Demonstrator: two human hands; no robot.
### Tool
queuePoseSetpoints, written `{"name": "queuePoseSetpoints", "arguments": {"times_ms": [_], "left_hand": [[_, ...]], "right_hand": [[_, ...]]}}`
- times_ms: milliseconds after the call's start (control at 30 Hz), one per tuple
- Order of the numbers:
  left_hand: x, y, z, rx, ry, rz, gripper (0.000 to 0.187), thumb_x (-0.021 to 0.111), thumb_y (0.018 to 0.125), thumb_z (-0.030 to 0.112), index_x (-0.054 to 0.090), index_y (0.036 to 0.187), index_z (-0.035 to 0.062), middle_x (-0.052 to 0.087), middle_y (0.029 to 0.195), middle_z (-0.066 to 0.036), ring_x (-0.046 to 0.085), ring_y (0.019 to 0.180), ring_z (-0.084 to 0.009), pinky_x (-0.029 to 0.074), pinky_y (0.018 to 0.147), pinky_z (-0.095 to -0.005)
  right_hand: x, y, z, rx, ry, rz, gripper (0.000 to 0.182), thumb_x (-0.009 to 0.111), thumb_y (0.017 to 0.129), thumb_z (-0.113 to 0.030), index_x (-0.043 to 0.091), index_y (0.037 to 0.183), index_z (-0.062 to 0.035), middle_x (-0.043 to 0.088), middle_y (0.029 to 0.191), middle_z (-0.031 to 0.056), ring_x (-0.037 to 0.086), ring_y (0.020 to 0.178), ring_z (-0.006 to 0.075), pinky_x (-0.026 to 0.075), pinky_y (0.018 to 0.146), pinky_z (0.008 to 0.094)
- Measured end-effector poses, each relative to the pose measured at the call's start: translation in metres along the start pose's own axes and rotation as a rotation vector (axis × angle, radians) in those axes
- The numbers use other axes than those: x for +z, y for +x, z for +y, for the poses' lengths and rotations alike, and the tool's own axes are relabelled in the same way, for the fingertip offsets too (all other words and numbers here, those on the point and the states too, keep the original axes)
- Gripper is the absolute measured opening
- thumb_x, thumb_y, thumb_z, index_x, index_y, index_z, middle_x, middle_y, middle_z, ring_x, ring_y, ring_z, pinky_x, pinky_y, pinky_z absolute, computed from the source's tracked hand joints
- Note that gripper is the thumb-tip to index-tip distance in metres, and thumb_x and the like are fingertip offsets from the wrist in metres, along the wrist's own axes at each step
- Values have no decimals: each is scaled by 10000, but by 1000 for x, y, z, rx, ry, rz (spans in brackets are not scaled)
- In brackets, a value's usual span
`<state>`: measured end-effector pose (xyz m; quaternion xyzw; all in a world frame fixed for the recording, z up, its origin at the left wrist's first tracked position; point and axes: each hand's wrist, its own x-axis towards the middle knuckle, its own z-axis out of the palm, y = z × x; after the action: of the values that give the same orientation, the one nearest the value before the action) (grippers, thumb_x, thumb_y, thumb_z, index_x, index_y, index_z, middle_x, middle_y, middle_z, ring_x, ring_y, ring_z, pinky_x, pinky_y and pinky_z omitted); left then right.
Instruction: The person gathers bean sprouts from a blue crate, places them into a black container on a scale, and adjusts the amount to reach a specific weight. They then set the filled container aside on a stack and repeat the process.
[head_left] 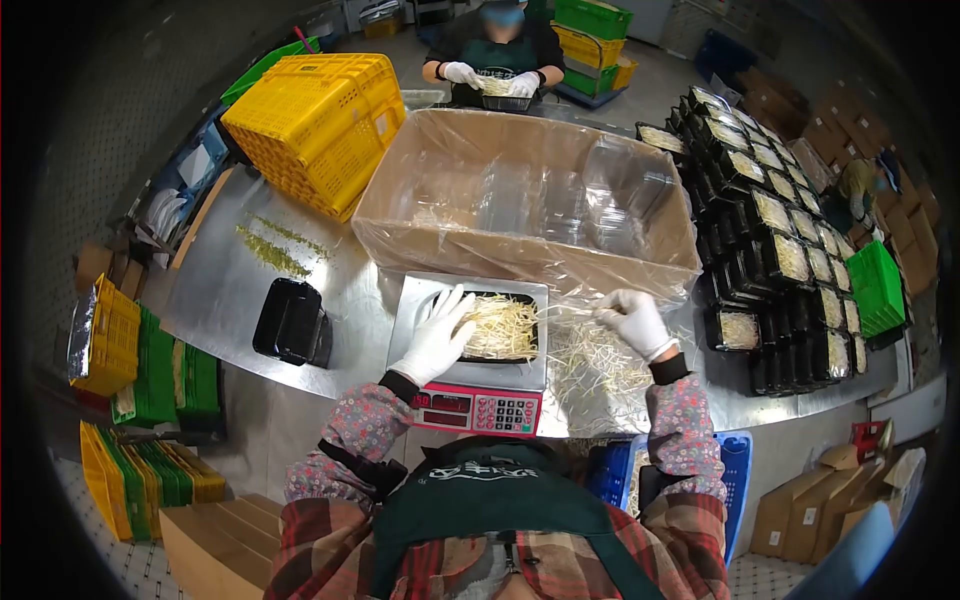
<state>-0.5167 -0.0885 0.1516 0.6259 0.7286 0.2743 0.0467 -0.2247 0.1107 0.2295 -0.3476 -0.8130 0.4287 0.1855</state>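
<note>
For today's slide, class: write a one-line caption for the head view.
Gloved left hand steadies a black tray of sprouts on a scale while the right hand lifts a few strands.

left hand (pixel 437 338) spread flat, right hand (pixel 632 320) raised, fingers pinched

Glossy black plastic tray (pixel 502 300) (matt steel table (pixel 230 290)), crinkled clear liner (pixel 520 200).

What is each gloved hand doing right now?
Left hand: open, resting on the black plastic tray of bean sprouts.
Right hand: closed, pinching pale sprouts.
</note>
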Motion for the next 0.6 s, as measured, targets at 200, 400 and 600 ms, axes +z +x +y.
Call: {"name": "queuePoseSetpoints", "arguments": {"times_ms": [200, 400, 600], "left_hand": [[-48, 18, -19, -257, -748, 263, 370, 517, 987, 161, 554, 1307, -19, 615, 1279, -150, 562, 1195, -217, 408, 1028, -308], [-72, 27, -54, -197, -658, 368, 371, 475, 1014, 155, 531, 1316, -52, 600, 1292, -167, 555, 1214, -229, 401, 1046, -315], [-87, 36, -23, -315, -1035, 350, 463, 452, 1033, 268, 456, 1382, -36, 564, 1337, -161, 561, 1212, -224, 415, 1021, -312]], "right_hand": [[-26, -18, 26, 198, 274, 113, 81, 692, 870, -59, 645, 895, 2, 682, 763, 44, 604, 610, 60, 458, 497, 201], [-22, -25, 48, 185, 312, 144, 70, 688, 876, -83, 647, 876, -27, 678, 758, 32, 597, 602, 58, 449, 492, 194], [-13, -7, 32, 95, 348, 154, 76, 674, 888, -63, 663, 938, -6, 691, 804, 43, 591, 632, 51, 443, 508, 183]]}}
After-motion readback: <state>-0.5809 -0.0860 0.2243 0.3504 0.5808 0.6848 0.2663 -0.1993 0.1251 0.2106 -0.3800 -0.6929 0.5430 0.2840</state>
